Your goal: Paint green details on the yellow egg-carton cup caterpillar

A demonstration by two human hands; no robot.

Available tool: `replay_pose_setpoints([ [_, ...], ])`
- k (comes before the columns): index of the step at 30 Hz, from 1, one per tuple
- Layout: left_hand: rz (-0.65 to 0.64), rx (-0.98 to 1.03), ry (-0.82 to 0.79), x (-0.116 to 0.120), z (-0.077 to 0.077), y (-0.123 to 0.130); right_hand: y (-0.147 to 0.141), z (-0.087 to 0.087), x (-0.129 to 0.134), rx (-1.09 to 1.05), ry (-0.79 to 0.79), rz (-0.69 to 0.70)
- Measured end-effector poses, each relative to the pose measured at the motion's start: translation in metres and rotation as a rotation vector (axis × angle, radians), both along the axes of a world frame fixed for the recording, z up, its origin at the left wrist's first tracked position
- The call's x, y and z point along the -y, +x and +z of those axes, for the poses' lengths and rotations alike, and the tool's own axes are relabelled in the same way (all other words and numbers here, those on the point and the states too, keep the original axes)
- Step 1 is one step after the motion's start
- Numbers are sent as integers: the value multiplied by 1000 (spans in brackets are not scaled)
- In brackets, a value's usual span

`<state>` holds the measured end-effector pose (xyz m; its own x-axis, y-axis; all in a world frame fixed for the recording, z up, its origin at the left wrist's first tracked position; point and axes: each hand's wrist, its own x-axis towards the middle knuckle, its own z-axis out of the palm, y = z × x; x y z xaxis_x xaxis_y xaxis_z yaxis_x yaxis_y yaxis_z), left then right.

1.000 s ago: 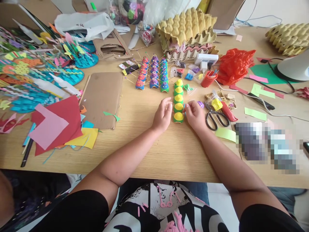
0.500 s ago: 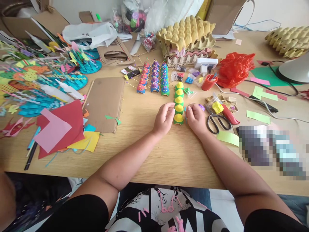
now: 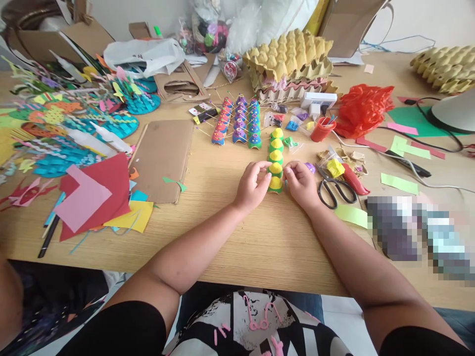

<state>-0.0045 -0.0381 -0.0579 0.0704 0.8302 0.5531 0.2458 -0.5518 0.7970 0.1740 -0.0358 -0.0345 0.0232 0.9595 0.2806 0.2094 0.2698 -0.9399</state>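
An egg-carton strip with yellow domes and green lower edges lies lengthwise in front of me. My left hand holds its near left side, thumb and fingers curled against it. From the other side, my right hand has its fingers pinched together, the tips touching or almost touching the strip near the second dome. Anything inside that pinch is hidden. Beyond the strip stand three finished-looking strips: a red and blue one, a purple one and a blue and green one, with dots and thin stick feelers.
Scissors, a red-handled tool and a purple lump lie right of my right hand. A red cup and red plastic bag stand behind. Cardboard, coloured paper and glue bottles are left; egg trays are stacked behind.
My right fingertips have moved left, closing the small gap to the strip. The left hand stays at its side. The whole view has shifted slightly.
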Motion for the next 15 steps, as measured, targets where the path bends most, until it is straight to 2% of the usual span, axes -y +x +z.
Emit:
replay_pose_setpoints([
  [4, 7, -16, 31, 1, 3, -1, 1, 4, 4, 50, 39, 7],
  [9, -14, -64, 140, 3, 10, -3, 0, 8, 8, 62, 13, 49],
  [15, -24, -136, 259, 2, 12, -4, -4, 13, 14, 90, 63, 124],
])
